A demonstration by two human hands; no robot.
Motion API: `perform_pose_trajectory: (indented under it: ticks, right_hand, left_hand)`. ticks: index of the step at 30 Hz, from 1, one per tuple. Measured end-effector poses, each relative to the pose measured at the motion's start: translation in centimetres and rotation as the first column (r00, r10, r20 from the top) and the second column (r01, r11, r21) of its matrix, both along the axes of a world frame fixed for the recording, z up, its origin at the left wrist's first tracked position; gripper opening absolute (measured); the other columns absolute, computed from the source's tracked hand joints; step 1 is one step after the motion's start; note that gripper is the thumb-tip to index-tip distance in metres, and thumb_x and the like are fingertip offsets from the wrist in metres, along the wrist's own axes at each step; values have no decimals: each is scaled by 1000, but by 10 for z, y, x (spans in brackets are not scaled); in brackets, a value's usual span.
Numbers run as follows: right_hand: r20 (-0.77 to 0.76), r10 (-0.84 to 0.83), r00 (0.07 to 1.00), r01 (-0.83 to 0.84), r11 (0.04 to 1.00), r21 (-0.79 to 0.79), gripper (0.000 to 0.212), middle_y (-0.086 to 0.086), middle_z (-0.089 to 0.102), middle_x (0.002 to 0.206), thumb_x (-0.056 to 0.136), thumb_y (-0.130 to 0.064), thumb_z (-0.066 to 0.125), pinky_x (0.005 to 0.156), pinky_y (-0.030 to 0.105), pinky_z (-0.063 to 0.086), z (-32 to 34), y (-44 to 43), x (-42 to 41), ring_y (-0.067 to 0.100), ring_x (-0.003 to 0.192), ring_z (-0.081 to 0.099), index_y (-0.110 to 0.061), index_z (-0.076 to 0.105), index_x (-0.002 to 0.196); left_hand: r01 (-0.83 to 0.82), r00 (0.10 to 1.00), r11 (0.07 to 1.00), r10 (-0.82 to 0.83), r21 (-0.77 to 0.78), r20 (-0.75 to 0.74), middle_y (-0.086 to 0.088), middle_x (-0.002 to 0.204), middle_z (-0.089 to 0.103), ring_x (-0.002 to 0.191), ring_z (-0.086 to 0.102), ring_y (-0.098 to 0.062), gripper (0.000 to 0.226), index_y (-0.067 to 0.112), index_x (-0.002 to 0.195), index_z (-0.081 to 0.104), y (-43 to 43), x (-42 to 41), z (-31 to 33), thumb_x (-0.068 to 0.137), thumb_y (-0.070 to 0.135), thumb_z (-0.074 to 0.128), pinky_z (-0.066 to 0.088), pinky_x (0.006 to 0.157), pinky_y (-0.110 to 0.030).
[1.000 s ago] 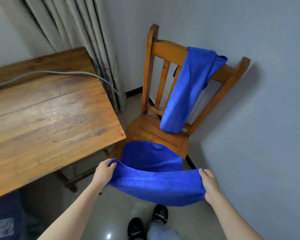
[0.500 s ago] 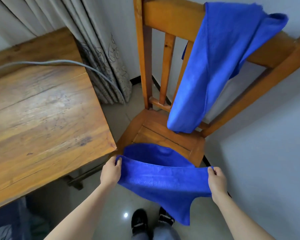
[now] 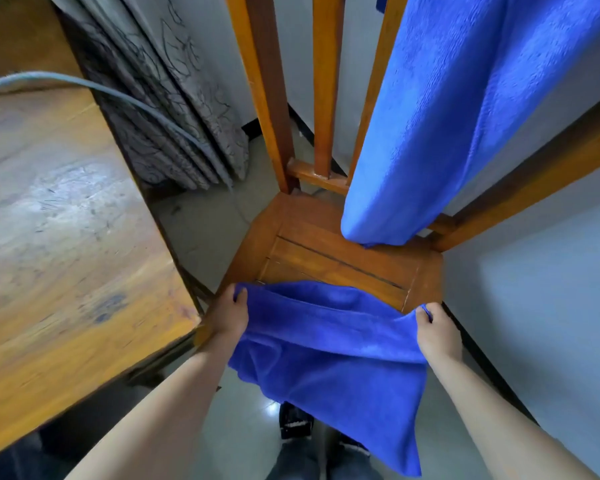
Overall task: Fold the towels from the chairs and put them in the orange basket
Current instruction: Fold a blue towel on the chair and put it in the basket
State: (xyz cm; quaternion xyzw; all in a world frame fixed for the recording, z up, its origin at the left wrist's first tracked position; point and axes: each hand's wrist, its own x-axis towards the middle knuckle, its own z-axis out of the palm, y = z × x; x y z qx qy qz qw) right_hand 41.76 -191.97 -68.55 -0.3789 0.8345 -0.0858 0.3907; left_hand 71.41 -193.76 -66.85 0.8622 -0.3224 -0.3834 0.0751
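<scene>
Gripping blue towel [image 3: 329,358] — left hand [image 3: 227,317], right hand [image 3: 437,336] (a corner each) | second towel [image 3: 465,116] draped on chair [image 3: 340,265]

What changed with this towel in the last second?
The left hand and right hand carried the blue microfibre towel forward to the front of the wooden chair; its loose end now hangs lower. Both hands kept their grip. The second blue towel stayed draped over the chair back.

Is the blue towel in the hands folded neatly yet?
Not yet. The held towel sags loosely between the left hand and right hand, each gripping a top corner, one end dangling lower.
</scene>
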Motion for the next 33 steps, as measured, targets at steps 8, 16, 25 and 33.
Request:
perform_pose_trajectory:
  ticks: [8, 16, 25, 33]
  right_hand:
    - [-34, -178, 983, 181, 967, 178, 20, 7, 48, 73, 97, -25, 36, 57, 29, 32, -19, -7, -5, 28, 72, 49, -13, 45, 84]
    - [306, -470, 828, 476, 877, 62, 12, 6, 46, 82, 95, -16, 49, 69, 32, 40, -6, -8, 12, 22, 80, 40, -10, 52, 85]
    - [575, -397, 716, 492, 870, -13, 22, 8, 50, 73, 89, -15, 60, 69, 31, 33, 10, 10, -3, 21, 75, 44, 0, 57, 73]
    - [589, -338, 734, 421, 907, -3, 17, -5, 46, 49, 90, -9, 57, 40, 10, 27, 21, 9, -28, 0, 37, 33, -9, 63, 74]
  left_hand:
    - [-176, 971, 979, 189, 101, -145, -11, 148, 37, 133, 38, -35, 49, 18, 141, 37, -12, 16, -25, 97, 39, 41, 32, 110, -51]
    - [-255, 917, 963, 212, -89, -338, -14, 103, 66, 99, 61, -33, 17, 17, 81, 65, -2, 3, -3, 91, 24, 53, 46, 96, -53]
    - [-290, 860, 953, 217, -93, -462, -4, 91, 65, 94, 61, -28, 16, 18, 78, 63, 20, 1, 26, 92, 15, 54, 47, 90, -42]
    - [-158, 883, 982, 95, -100, -460, 0, 93, 66, 99, 60, -25, 28, 25, 77, 68, 31, 4, 31, 89, 4, 54, 46, 85, -34]
